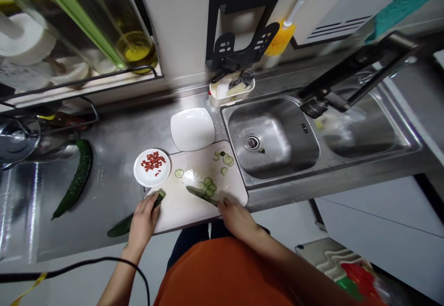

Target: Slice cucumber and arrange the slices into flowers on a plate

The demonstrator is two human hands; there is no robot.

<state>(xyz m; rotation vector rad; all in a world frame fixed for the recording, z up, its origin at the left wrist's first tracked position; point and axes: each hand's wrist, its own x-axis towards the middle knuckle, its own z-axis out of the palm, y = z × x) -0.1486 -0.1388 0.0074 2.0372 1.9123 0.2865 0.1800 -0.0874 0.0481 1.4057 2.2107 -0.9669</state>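
Note:
My left hand [144, 214] is closed over a cut cucumber [120, 227] at the left edge of the white cutting board [180, 216]. The cucumber's cut end points up and right onto the board, and its uncut end lies on the counter. In my right hand [234, 213] is a kitchen knife [200, 195], held low over the board with its blade pointing left. Several cucumber slices [208, 187] lie beside the blade. More slices [227, 160] are scattered near the board's right corner, and a single slice [179, 173] sits farther left.
Behind the board stands a white square dish [193, 129]. A small plate [139, 174] of chopped red pieces [152, 161] touches its left side. A whole cucumber [75, 181] lies far left. At right are the sink [277, 135], a black faucet [342, 77] and a sponge holder [231, 98].

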